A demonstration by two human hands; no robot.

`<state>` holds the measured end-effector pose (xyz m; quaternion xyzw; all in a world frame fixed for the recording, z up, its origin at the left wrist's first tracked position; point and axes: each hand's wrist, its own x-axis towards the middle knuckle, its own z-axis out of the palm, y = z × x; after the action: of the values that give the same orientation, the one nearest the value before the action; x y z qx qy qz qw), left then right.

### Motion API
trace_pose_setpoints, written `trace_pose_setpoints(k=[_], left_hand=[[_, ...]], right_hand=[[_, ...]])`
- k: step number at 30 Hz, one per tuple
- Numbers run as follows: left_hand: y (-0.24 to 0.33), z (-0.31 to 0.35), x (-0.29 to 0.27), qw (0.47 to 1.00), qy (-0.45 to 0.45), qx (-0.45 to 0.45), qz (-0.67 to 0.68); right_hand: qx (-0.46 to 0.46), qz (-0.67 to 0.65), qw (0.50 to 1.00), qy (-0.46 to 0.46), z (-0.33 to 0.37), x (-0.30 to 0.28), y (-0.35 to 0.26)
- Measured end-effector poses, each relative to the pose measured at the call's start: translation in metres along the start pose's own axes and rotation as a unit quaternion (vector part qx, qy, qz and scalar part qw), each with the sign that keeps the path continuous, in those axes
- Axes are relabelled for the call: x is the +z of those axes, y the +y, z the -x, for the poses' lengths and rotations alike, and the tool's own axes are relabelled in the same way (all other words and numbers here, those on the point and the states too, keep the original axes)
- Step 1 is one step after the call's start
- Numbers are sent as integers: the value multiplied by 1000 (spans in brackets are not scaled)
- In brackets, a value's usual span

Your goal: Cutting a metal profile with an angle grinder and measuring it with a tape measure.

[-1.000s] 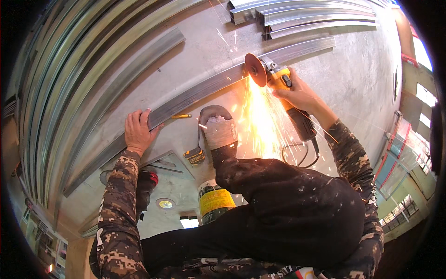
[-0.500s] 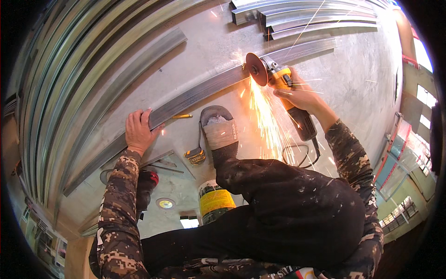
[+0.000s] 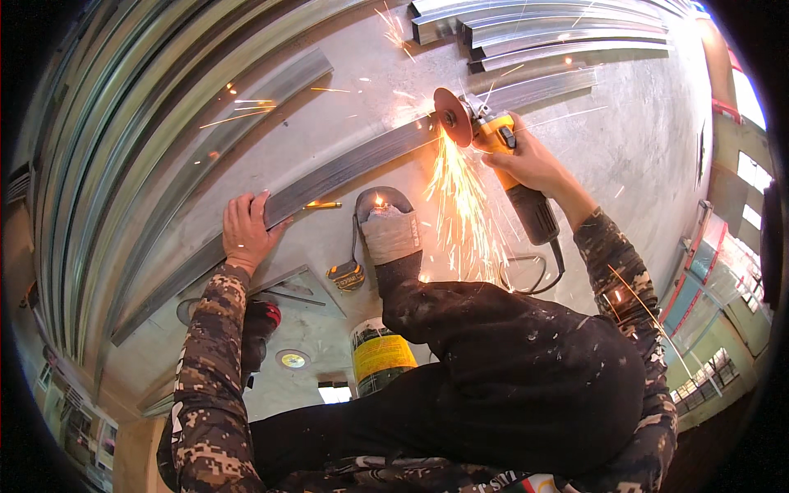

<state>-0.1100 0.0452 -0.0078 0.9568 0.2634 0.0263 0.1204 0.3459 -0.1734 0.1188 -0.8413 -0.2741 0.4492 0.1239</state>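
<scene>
Right hand [image 3: 532, 163], two o'clock, wrapped round grinder [image 3: 534, 215]; left hand [image 3: 249, 232], nine o'clock, clasps metal bar [image 3: 353, 168], seemingly bracing it.

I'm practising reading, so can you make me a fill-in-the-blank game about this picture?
1. The right hand holds a black-and-____ angle grinder.
2. Bright, glowing ____ spray from beside the cutting disc.
3. The hand on the long metal bar is the ____ one.

Missing words: yellow; sparks; left.

A metal workshop — long metal profiles [image 3: 567, 39], a sparking angle grinder [image 3: 496, 134], probably a concrete floor [image 3: 633, 164].
</scene>
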Motion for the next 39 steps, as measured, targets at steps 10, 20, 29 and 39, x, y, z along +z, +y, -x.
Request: trace_pose_setpoints(k=[10,20,29,39], left_hand=[[4,-3,-7,996,-7,9,92],[13,-4,-10,993,-55,-15,108],[28,-9,-16,994,-86,-40,50],[28,-10,-16,995,-84,-27,48]], right_hand=[[-24,-151,988,8,7,-10,-8],[-16,-118,993,-3,37,-8,19],[13,-41,999,-18,58,5,26],[5,-19,999,-29,56,8,33]])
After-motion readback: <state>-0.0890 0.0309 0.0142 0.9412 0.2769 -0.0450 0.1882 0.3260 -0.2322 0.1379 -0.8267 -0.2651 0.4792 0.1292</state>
